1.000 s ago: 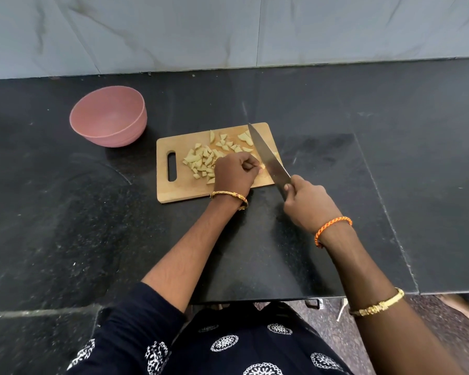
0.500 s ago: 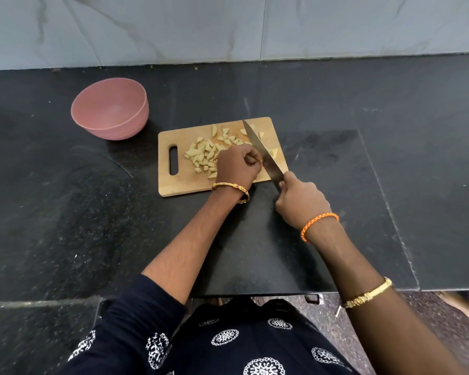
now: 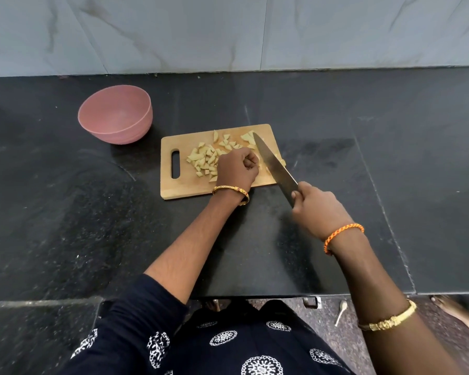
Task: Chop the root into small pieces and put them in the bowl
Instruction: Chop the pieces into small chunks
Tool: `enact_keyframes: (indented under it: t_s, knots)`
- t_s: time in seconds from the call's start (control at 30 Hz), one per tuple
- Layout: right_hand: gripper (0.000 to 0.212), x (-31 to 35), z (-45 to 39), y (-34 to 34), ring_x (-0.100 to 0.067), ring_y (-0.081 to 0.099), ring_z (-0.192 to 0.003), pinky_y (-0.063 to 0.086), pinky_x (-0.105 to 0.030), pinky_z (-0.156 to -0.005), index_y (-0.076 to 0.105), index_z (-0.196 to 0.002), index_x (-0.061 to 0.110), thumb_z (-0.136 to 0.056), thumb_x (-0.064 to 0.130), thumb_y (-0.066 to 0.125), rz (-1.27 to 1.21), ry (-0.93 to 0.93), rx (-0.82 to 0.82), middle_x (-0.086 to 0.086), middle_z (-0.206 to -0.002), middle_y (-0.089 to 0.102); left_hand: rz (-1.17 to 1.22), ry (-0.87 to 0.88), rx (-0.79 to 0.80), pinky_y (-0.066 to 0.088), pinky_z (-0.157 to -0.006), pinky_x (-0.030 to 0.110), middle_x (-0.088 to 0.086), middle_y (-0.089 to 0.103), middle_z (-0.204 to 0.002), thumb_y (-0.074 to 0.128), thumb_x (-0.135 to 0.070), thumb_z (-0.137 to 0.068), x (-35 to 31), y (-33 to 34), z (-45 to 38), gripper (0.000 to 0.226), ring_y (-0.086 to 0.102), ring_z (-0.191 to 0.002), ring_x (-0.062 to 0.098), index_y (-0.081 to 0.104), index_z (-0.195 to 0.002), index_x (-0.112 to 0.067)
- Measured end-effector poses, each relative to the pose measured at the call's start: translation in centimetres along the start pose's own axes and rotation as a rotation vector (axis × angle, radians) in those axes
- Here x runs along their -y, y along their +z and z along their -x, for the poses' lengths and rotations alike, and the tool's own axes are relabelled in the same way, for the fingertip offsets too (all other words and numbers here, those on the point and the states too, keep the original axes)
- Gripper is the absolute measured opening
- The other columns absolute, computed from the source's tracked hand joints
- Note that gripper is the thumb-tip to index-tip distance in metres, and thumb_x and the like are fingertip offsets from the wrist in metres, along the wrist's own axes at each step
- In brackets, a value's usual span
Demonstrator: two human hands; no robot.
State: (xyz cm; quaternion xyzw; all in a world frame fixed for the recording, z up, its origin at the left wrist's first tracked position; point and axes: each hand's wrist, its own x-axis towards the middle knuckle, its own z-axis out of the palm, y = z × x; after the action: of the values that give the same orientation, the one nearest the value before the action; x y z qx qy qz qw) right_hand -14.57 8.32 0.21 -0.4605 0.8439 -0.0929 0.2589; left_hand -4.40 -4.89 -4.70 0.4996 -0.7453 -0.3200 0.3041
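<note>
Root pieces (image 3: 205, 158) lie on the board (image 3: 186, 186) just left of my left hand (image 3: 237, 169); the last bit is hidden under its curled fingers.
My right hand (image 3: 316, 209) grips the knife (image 3: 272, 165), blade close beside my left knuckles. A slip could nick a finger, and a hard chop could flick pieces onto the desk (image 3: 336, 131). The bowl (image 3: 115, 115), far left, looks empty.

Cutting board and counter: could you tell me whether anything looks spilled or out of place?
Nothing stands out. The chopped pieces all lie on the cutting board, none on the counter; the pink bowl stands upright, with nothing visible inside.
</note>
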Motion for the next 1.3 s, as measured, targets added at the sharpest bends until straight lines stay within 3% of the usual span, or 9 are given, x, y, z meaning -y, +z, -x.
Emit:
enact_keyframes:
  t_s: [0.3,0.57,0.8,1.0,1.17,1.3]
  knots:
    - [0.022,0.9,-0.9,0.5,-0.032,0.061,-0.081,0.055,-0.043,-0.076,0.051,-0.104,0.013,-0.1,0.028,0.034,-0.012,-0.029,-0.016,-0.014,-0.09,0.06,0.044,-0.049,-0.025,0.054,-0.065,0.026,0.007,0.069,-0.068,0.067,0.001,-0.071,0.4,0.2,-0.1,0.031,0.066,-0.063,0.015,0.047,-0.086,-0.017]
    - [0.021,1.3,-0.7,0.9,-0.029,0.06,-0.075,0.055,-0.04,-0.071,0.048,-0.107,0.013,-0.1,0.027,0.033,0.053,-0.058,-0.022,-0.013,-0.086,0.059,0.037,-0.033,-0.028,0.054,-0.063,0.025,0.007,0.068,-0.067,0.067,0.001,-0.07,0.4,0.1,-0.2,0.035,0.065,-0.06,0.015,0.043,-0.087,-0.017]
    - [0.014,1.8,-1.3,1.3,-0.027,0.051,-0.069,0.042,-0.033,-0.062,0.042,-0.099,0.016,-0.1,0.026,0.033,0.106,-0.056,-0.034,-0.006,-0.073,0.047,0.024,-0.026,0.004,0.056,-0.068,0.029,0.005,0.068,-0.069,0.069,0.001,-0.073,0.3,-0.2,-0.2,0.039,0.065,-0.062,0.014,0.039,-0.091,-0.016]
    - [0.019,1.3,-1.1,1.6,-0.03,0.051,-0.068,0.041,-0.033,-0.06,0.045,-0.103,0.013,-0.1,0.027,0.032,0.125,-0.066,-0.095,-0.008,-0.074,0.05,-0.003,-0.042,-0.01,0.055,-0.066,0.031,0.003,0.067,-0.064,0.067,0.001,-0.069,0.2,0.0,-0.3,0.041,0.064,-0.058,0.014,0.037,-0.091,-0.016]
    - [0.02,1.6,-1.3,1.6,-0.027,0.051,-0.067,0.04,-0.033,-0.059,0.045,-0.11,0.013,-0.1,0.025,0.034,0.163,-0.072,-0.062,-0.002,-0.066,0.041,-0.024,-0.038,0.002,0.052,-0.063,0.028,0.003,0.065,-0.065,0.069,0.0,-0.068,-0.2,-0.1,-0.3,0.042,0.063,-0.059,0.014,0.037,-0.091,-0.015]
    - [0.021,2.5,-1.3,1.2,-0.028,0.052,-0.072,0.045,-0.035,-0.063,0.044,-0.116,0.013,-0.097,0.02,0.039,0.189,-0.066,-0.018,-0.006,-0.074,0.045,-0.042,-0.043,0.01,0.05,-0.062,0.028,0.006,0.066,-0.068,0.068,-0.002,-0.069,-0.5,-0.2,-0.3,0.041,0.063,-0.062,0.018,0.037,-0.091,-0.015]
